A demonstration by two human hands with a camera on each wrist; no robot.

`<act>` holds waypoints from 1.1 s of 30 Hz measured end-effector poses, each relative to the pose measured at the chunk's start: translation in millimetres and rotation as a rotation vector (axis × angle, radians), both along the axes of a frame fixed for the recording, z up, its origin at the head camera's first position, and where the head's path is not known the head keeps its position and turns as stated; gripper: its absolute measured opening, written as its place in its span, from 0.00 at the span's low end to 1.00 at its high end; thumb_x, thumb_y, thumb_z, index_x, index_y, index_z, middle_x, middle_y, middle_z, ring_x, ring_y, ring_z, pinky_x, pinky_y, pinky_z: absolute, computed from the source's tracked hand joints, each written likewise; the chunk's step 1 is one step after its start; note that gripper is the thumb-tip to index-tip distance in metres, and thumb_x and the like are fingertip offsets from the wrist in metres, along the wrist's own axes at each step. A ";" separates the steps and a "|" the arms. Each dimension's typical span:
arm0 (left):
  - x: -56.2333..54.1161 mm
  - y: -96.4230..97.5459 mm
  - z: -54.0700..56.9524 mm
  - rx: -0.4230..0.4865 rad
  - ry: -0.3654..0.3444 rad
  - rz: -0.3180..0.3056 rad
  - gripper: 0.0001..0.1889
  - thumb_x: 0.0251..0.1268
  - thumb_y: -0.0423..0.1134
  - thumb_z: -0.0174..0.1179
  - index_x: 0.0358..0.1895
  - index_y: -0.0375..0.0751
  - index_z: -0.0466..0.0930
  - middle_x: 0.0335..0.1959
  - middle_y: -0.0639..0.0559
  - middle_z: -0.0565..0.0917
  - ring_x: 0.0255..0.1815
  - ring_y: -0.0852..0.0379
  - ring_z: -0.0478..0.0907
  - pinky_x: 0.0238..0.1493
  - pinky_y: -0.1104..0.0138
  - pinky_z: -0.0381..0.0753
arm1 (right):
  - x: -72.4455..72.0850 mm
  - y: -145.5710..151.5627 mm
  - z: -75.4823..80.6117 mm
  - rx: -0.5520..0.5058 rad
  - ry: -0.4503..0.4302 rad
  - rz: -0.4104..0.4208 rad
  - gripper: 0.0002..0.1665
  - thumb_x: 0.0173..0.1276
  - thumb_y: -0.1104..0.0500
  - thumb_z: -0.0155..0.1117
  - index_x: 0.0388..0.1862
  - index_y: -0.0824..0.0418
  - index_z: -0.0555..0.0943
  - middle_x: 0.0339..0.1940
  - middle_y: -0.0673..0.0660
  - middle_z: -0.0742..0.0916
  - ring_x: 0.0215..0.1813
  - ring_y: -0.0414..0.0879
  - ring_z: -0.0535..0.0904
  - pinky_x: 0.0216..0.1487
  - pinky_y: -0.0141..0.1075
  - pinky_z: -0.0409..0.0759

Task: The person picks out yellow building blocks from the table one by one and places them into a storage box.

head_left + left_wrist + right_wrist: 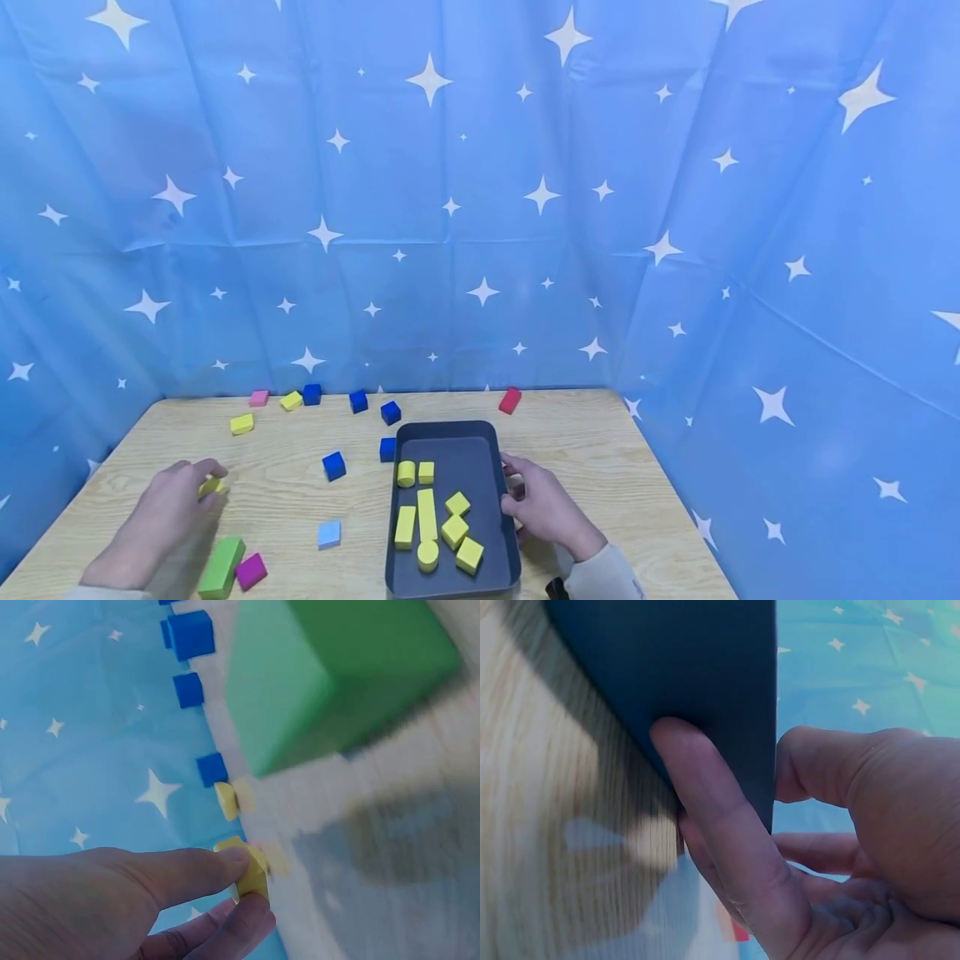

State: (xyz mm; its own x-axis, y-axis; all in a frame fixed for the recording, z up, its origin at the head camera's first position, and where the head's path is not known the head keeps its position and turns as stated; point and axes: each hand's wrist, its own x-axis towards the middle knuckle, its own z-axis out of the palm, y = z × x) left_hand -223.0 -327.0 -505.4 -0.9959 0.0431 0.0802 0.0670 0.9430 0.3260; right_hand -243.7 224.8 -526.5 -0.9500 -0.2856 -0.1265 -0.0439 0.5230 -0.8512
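At the left side of the table, my left hand (167, 510) pinches a small yellow block (253, 885) between thumb and fingers. A long green block (222, 568) and a magenta block (251, 572) lie just in front of that hand. My right hand (553, 507) holds the right wall of a dark grey tray (450, 442). In the right wrist view, one finger presses the outer face of the tray wall (705, 660) and the thumb is at its rim. Several yellow blocks (454, 531), including cubes, bars and cylinders, lie inside the tray.
Several blue cubes (334, 466) are spread left of the tray and toward the back. A light blue block (329, 534) lies nearer. Two yellow blocks (242, 424) and a pink block (258, 398) sit back left, a red block (510, 401) behind the tray. A starry curtain (480, 208) borders the table.
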 end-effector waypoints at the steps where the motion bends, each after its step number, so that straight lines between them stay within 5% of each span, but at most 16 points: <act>1: -0.2 3.0 1.4 -0.002 0.010 -0.005 0.15 0.66 0.25 0.78 0.54 0.25 0.89 0.39 0.35 0.89 0.39 0.40 0.88 0.42 0.42 0.93 | 0.1 -0.2 0.6 0.001 0.004 0.001 0.50 0.73 0.71 0.69 0.93 0.66 0.67 0.78 0.72 0.83 0.56 0.53 0.91 0.28 0.47 0.96; 10: 2.3 33.9 16.7 0.004 0.096 -0.048 0.15 0.66 0.24 0.79 0.53 0.27 0.90 0.40 0.35 0.90 0.36 0.46 0.87 0.38 0.48 0.94 | 1.4 -2.0 4.0 0.022 0.023 0.017 0.49 0.73 0.72 0.69 0.93 0.66 0.68 0.78 0.74 0.82 0.59 0.57 0.92 0.28 0.47 0.95; 18: 0.6 66.7 26.6 0.015 0.105 -0.067 0.14 0.69 0.26 0.79 0.55 0.31 0.92 0.42 0.37 0.90 0.37 0.50 0.87 0.39 0.53 0.95 | 3.3 -2.0 5.3 0.023 0.027 0.021 0.48 0.74 0.72 0.69 0.93 0.67 0.68 0.77 0.73 0.83 0.60 0.58 0.92 0.27 0.47 0.95; 33: -4.1 126.5 31.9 0.046 0.134 -0.157 0.15 0.70 0.28 0.80 0.57 0.36 0.93 0.48 0.39 0.92 0.40 0.53 0.89 0.40 0.58 0.97 | 1.9 -1.5 2.7 0.033 0.016 0.005 0.49 0.74 0.72 0.69 0.93 0.65 0.68 0.77 0.72 0.83 0.63 0.61 0.91 0.29 0.45 0.95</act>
State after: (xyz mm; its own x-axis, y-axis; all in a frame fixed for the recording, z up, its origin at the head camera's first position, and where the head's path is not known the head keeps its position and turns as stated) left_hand -227.1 -200.4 -473.4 -0.9576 0.1901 0.2167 0.2575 0.9019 0.3467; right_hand -241.8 223.3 -523.8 -0.9507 -0.2859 -0.1204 -0.0600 0.5502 -0.8328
